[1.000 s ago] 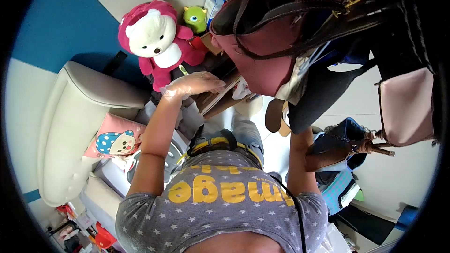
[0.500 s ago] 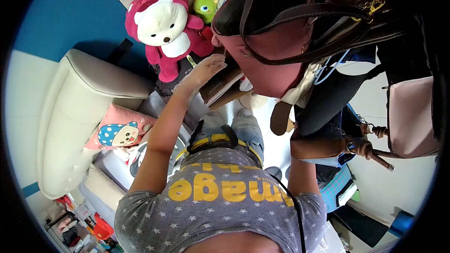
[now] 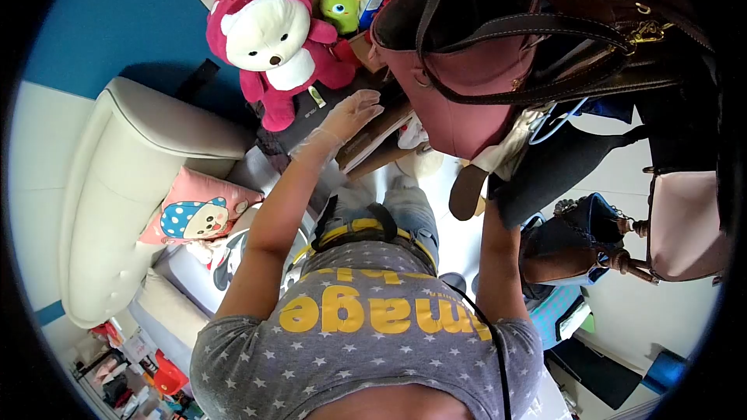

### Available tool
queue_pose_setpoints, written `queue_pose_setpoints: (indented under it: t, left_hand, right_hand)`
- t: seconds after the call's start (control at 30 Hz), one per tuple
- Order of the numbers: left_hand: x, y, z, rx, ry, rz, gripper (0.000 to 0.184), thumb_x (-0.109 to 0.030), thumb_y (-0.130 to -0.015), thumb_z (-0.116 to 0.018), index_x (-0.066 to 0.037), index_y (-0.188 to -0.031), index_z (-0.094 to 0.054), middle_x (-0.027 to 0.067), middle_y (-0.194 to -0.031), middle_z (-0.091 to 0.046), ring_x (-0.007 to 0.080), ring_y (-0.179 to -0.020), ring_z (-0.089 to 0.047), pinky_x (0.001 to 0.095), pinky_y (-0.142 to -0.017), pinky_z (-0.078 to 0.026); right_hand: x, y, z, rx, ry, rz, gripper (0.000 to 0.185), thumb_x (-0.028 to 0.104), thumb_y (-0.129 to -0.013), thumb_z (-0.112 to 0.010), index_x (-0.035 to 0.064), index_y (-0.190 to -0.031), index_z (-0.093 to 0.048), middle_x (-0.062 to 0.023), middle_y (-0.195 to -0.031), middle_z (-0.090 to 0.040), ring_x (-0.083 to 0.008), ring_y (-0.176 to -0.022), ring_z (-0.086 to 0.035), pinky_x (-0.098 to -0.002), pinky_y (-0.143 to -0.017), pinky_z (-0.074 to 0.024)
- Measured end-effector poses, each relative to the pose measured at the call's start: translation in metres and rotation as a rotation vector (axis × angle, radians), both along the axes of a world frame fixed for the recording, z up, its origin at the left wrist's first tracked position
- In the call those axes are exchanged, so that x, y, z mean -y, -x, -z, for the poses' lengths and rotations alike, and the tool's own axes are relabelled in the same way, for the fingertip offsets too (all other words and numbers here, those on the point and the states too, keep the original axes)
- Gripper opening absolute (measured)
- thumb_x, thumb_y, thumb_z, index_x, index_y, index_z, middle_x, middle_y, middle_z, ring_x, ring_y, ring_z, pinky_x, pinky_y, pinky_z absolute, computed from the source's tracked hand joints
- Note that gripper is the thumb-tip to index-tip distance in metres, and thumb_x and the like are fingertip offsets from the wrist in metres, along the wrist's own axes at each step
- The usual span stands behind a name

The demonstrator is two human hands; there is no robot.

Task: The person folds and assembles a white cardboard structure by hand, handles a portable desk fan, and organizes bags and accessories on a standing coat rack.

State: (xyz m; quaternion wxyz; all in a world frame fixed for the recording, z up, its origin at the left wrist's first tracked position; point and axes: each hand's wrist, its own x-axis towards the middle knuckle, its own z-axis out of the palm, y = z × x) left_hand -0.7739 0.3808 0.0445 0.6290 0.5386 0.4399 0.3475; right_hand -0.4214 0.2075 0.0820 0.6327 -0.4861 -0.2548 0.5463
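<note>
My left hand (image 3: 354, 114), in a clear thin glove, is beside a dark brown board-like edge (image 3: 379, 140) and left of a pink handbag (image 3: 467, 101). Its fingers are stretched out, with nothing visible in them. My right forearm (image 3: 499, 264) reaches up among hanging bags. That hand is hidden behind a black bag-like piece (image 3: 552, 167), so I cannot see its fingers. Just right of the forearm hangs a blue bag with a brown base (image 3: 564, 264). A brown strap end (image 3: 468, 193) dangles below the pink handbag.
A magenta-and-white plush bear (image 3: 276, 50) sits at the back beside a green one-eyed toy (image 3: 341, 9). On the left are a cream headboard (image 3: 109, 202) and a pink cushion (image 3: 187, 214). A pale pink bag (image 3: 686, 214) hangs far right, and dark brown bags (image 3: 615, 0) crowd the upper right.
The blue bag with the brown base has swung right, off my right forearm. The pink handbag shifts slightly right. My left hand has moved slightly right.
</note>
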Motion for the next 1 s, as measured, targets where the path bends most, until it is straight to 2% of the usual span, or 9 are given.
queue_pose_setpoints:
  t: [0.17,0.47,0.57,0.73,1.0]
  left_hand:
    - [0.002,-0.002,0.006,-0.046,-0.033,0.020,0.035,-0.006,-0.093,-0.052,-0.001,-0.126,-0.044,0.0099,-0.124,-0.050,0.0179,-0.118,-0.047,0.0292,-0.102,-0.040]
    - [0.009,-0.003,-0.001,0.017,-0.028,-0.001,0.034,-0.007,-0.092,-0.054,0.000,-0.125,-0.045,0.0099,-0.125,-0.050,0.0180,-0.116,-0.048,0.0292,-0.102,-0.040]
    - [0.013,-0.002,-0.012,-0.101,-0.111,0.019,0.034,-0.008,-0.093,-0.053,0.002,-0.124,-0.045,0.0101,-0.124,-0.050,0.0174,-0.115,-0.049,0.0279,-0.101,-0.040]
    - [0.020,-0.006,-0.010,0.098,-0.039,-0.002,0.035,-0.012,-0.094,-0.053,0.002,-0.125,-0.044,0.0099,-0.122,-0.051,0.0163,-0.115,-0.048,0.0264,-0.100,-0.039]
    - [0.027,-0.008,-0.014,0.027,-0.040,0.010,0.038,-0.017,-0.094,-0.053,0.003,-0.125,-0.044,0.0095,-0.122,-0.051,0.0158,-0.116,-0.047,0.0257,-0.101,-0.038]
  right_hand:
    - [-0.004,0.002,0.001,0.010,-0.004,0.000,0.049,0.020,-0.092,-0.050,0.0024,-0.134,-0.032,-0.0136,-0.125,-0.049,-0.0245,-0.112,-0.050,-0.0391,-0.093,-0.0411]
    - [0.007,0.005,0.002,0.003,0.013,0.005,0.050,0.020,-0.091,-0.051,0.0037,-0.134,-0.032,-0.0133,-0.125,-0.048,-0.0246,-0.111,-0.050,-0.0399,-0.092,-0.0419]
    - [0.011,0.007,0.002,0.010,0.025,0.005,0.051,0.020,-0.091,-0.052,0.0042,-0.134,-0.031,-0.0132,-0.125,-0.048,-0.0247,-0.111,-0.051,-0.0401,-0.091,-0.0422]
    - [0.018,0.006,0.007,0.008,0.038,0.012,0.051,0.020,-0.090,-0.053,0.0049,-0.134,-0.031,-0.0131,-0.125,-0.048,-0.0247,-0.110,-0.051,-0.0406,-0.090,-0.0426]
    - [0.027,0.008,0.011,0.020,0.035,0.019,0.053,0.020,-0.089,-0.055,0.0061,-0.134,-0.030,-0.0128,-0.125,-0.048,-0.0248,-0.109,-0.051,-0.0412,-0.089,-0.0433]
